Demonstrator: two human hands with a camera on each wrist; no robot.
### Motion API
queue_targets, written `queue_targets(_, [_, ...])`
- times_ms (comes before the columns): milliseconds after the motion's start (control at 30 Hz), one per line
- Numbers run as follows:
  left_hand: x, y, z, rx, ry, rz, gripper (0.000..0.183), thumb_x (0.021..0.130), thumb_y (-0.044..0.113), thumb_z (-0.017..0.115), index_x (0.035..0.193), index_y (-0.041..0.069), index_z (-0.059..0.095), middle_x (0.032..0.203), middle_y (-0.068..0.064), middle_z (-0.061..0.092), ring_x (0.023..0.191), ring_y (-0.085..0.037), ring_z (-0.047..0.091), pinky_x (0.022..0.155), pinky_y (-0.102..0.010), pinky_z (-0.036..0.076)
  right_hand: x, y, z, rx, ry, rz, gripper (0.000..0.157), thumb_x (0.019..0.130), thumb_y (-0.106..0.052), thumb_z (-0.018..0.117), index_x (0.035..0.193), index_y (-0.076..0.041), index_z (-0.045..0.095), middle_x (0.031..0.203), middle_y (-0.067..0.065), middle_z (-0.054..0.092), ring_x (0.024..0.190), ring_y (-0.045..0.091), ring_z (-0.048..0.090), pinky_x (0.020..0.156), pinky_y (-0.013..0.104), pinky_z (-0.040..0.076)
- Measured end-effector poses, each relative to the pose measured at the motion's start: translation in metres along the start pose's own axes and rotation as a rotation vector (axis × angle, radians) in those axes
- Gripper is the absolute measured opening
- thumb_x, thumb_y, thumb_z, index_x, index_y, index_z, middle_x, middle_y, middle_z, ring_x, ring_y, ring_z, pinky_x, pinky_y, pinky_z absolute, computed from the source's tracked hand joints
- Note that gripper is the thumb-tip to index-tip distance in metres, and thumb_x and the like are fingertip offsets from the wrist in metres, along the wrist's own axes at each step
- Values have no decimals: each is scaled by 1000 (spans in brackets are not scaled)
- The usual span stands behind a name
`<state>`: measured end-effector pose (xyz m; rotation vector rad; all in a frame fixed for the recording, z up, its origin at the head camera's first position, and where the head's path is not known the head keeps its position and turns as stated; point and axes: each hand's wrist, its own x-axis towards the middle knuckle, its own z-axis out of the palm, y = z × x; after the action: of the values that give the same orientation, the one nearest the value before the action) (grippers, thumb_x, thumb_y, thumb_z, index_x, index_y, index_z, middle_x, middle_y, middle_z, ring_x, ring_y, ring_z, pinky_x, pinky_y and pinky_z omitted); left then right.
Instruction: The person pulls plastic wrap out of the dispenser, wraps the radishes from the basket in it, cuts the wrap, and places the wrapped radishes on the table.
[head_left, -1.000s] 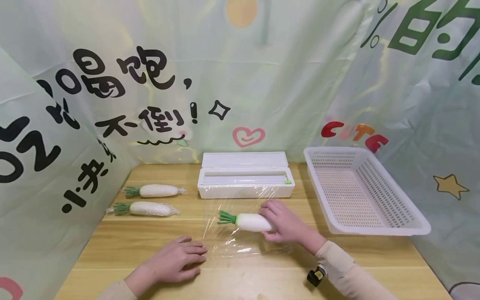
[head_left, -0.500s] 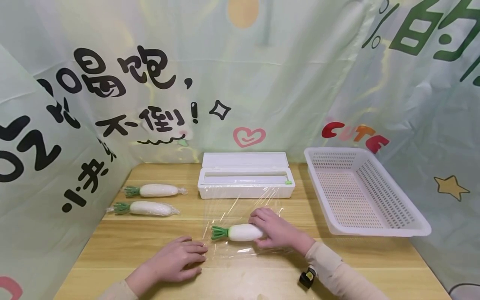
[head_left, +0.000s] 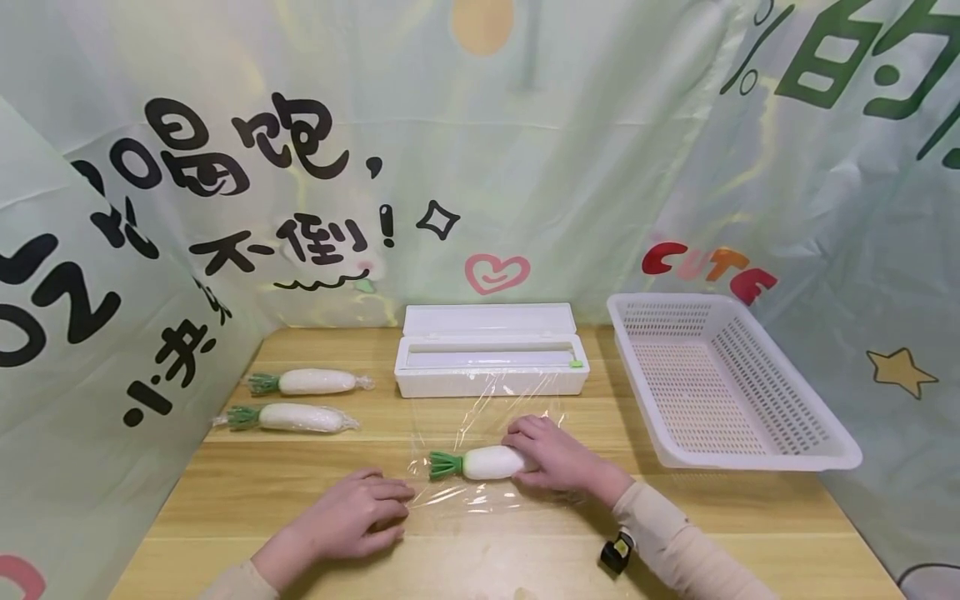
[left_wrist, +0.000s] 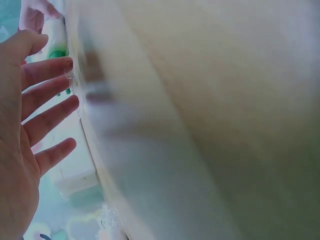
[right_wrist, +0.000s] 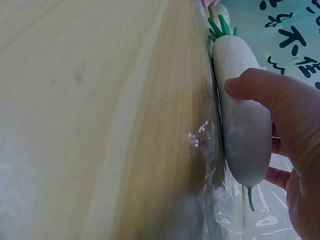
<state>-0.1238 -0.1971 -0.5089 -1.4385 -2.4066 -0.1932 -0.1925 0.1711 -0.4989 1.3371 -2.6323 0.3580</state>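
My right hand [head_left: 558, 454] grips a white radish [head_left: 487, 463] with green stalks, thumb on one side and fingers on the other in the right wrist view. The radish [right_wrist: 242, 110] lies sideways low over a sheet of cling film [head_left: 457, 498], its stalks pointing left. That film runs forward from a white cling film dispenser box [head_left: 491, 383]. My left hand [head_left: 352, 512] rests at the film's near left corner, fingers extended and slightly spread. In the left wrist view, the left hand's fingertips [left_wrist: 67, 65] are right at the film's edge.
Two film-wrapped radishes [head_left: 318, 382] lie at the back left, one in front of the other. The dispenser's lid [head_left: 489, 320] stands raised, and a green slider [head_left: 576, 364] sits at its right end. A white perforated basket [head_left: 750, 460] stands on the right, near the printed cloth wall.
My right hand has brought the radish nearer and to the left over the film, then slightly back to the right. The left hand has stayed almost in place.
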Motion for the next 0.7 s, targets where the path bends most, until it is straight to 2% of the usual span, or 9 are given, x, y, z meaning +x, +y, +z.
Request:
queue_targets(233, [2,1,-2,-3,12,-27,19,83,38,73,96,25,73,113,6,72,106,-11,67,91,-48,53,-9,2,0,17,29,45,56,78,-40,76,125,-12,61,120,3,61,114,21,55,98,44,46])
queue_targets(433, [3,2,-2,-20,45,-68,21,79,35,76,96,25,72,110,7,73,104,-10,67,93,-49,52,-33,7,-6,7,151,80,61,72,-38,82,125,-13,62,121,6,61,113,23,56,94,44,47])
queue_targets(567, [5,1,-2,-20,84,-87,22,77,32,77,97,24,72,106,9,73,103,-9,67,92,-48,52,-52,9,-15,0,246,97,57,68,-32,85,117,-10,65,114,5,63,108,22,58,91,43,49])
queue_targets(700, [7,2,-2,-18,105,-83,22,77,31,77,98,24,72,104,10,73,102,-9,67,92,-48,53,-73,7,-20,27,245,143,44,68,-28,84,105,-12,67,107,1,65,102,19,59,89,42,51])
